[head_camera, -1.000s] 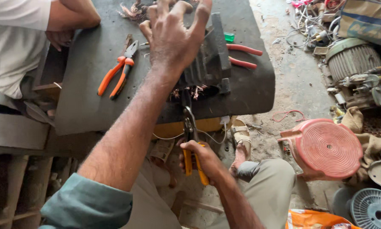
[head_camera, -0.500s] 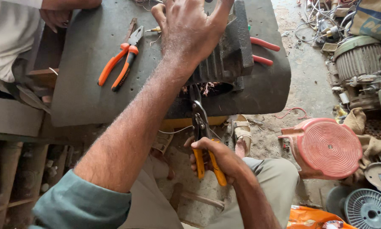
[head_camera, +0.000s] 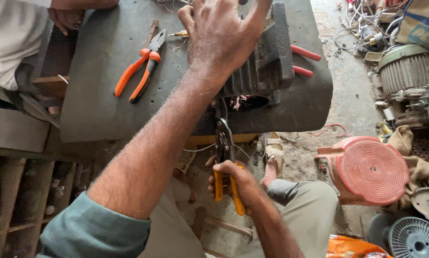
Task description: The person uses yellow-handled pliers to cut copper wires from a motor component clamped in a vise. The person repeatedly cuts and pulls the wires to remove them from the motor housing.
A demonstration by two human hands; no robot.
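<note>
Head view, looking down past both forearms. Left hand (head_camera: 224,36) spread over top of dark ribbed motor housing (head_camera: 264,62), fingers (head_camera: 259,12) splayed and pressed against casing, steadying rather than enclosing it. Housing resting on near edge of dark worktop (head_camera: 109,105), open end facing down toward viewer, copper windings (head_camera: 238,101) visible inside opening. Right hand (head_camera: 233,184) below and just in front of housing, fingers wrapped tight around yellow-handled pliers (head_camera: 225,162). Pliers' long axis near vertical, handles toward viewer, dark metal head pointing up at housing opening, tip at or just under windings; contact with wire not discernible. Key relation: windings directly above and beyond plier tip, in line with tool's axis; right hand nearer to opening, left hand on far, upper side of housing. Orange-handled pliers (head_camera: 140,71) lying left of housing on worktop, untouched, handles angled down-left. Two red handles (head_camera: 304,61) protruding right of housing. Another person's hand (head_camera: 66,16) and white garment far left of housing. Red ribbed fan cover (head_camera: 369,169) on floor, right of and below housing. Sandalled foot (head_camera: 273,150) beneath housing.
</note>
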